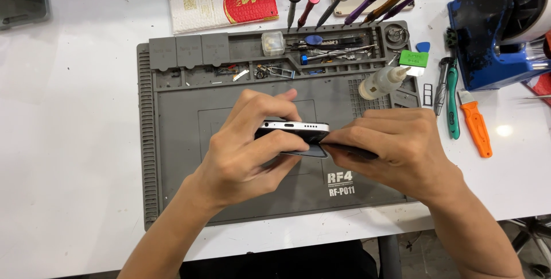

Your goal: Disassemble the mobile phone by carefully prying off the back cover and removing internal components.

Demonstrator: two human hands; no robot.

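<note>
Your white counter (80, 141) carries everything, and the grey repair mat (183, 187) under your grip is the right bed for this work, so keep the work over it.

Above the mat's flat field, your left hand (247, 152) is clamped on the phone (295, 131), held on edge with its port end toward you; thumb under, fingers over the top. Your right hand (396, 147) is closed on a thin dark pry tool (350, 151), whose tip sits at the phone's lower seam, where a dark panel (304, 151) seems to be lifting from the body.

To do this well, I'd judge that you should keep the left grip firm but off the lifting panel, so it is free to rise. Slide the tool along the seam shallowly instead of levering hard at one spot; a deep push could catch what lies inside, which is hidden from view.

Beyond your right hand, near the mat's far corner, lies the small white squeeze bottle (380, 80) on its side. Further beyond the grip, the row of screwdrivers (367, 0) leans on the mat's far edge. To the right of your right hand lies the orange-handled tool (477, 130), well apart.
</note>
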